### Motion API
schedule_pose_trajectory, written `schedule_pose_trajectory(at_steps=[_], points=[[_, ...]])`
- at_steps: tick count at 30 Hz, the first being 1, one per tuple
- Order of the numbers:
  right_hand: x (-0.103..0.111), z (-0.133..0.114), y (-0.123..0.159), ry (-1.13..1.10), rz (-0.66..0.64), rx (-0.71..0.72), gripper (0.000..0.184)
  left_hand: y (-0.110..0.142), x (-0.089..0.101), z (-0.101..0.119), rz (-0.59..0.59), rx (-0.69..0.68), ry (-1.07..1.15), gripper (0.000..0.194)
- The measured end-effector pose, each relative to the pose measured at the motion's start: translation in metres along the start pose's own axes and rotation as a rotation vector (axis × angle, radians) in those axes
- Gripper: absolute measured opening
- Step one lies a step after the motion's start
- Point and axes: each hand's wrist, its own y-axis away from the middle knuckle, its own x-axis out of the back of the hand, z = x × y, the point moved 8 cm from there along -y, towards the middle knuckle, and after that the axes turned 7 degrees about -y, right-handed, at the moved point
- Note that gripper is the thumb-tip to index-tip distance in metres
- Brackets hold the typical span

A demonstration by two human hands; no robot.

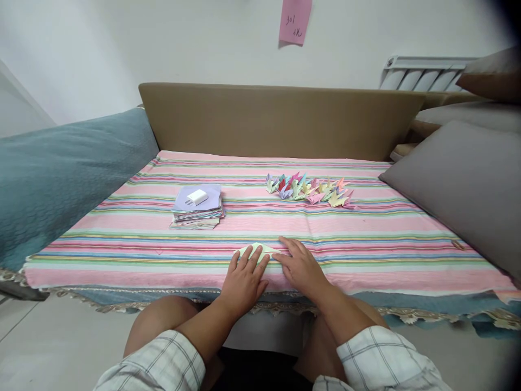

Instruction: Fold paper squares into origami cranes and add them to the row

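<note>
A pale green sheet of paper (pixel 258 250), partly folded, lies near the front edge of a striped pink cloth (pixel 366 239). My left hand (pixel 243 281) lies flat on its near left part, fingers stretched out. Beside it, my right hand (pixel 302 268) presses down on the paper's right side, fingers flat and together. Most of the paper is hidden under the two hands.
A stack of coloured paper squares (pixel 198 214) with a white charger plug (pixel 197 196) on top sits at mid left. Several folded paper cranes (pixel 309 190) lie in a row at the back. A teal cushion (pixel 61 179) is left, a grey cushion (pixel 464 184) right.
</note>
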Motion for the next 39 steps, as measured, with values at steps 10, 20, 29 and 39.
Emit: schedule_pose_trajectory(at_steps=[10, 20, 29, 39], points=[[0.015, 0.01, 0.002, 0.01, 0.094, -0.133, 0.018, 0.0, 0.001, 0.0, -0.005, -0.004, -0.007, 0.059], [-0.023, -0.032, 0.002, -0.09, -0.141, 0.156, 0.061, 0.0, 0.003, -0.001, 0.007, 0.0, 0.035, 0.059], [-0.029, -0.026, 0.001, -0.094, -0.174, 0.118, 0.059, 0.009, 0.006, -0.02, 0.04, 0.021, 0.123, 0.058], [-0.032, -0.027, 0.003, -0.052, -0.212, 0.116, 0.051, 0.018, 0.001, -0.028, -0.079, -0.059, 0.085, 0.058]])
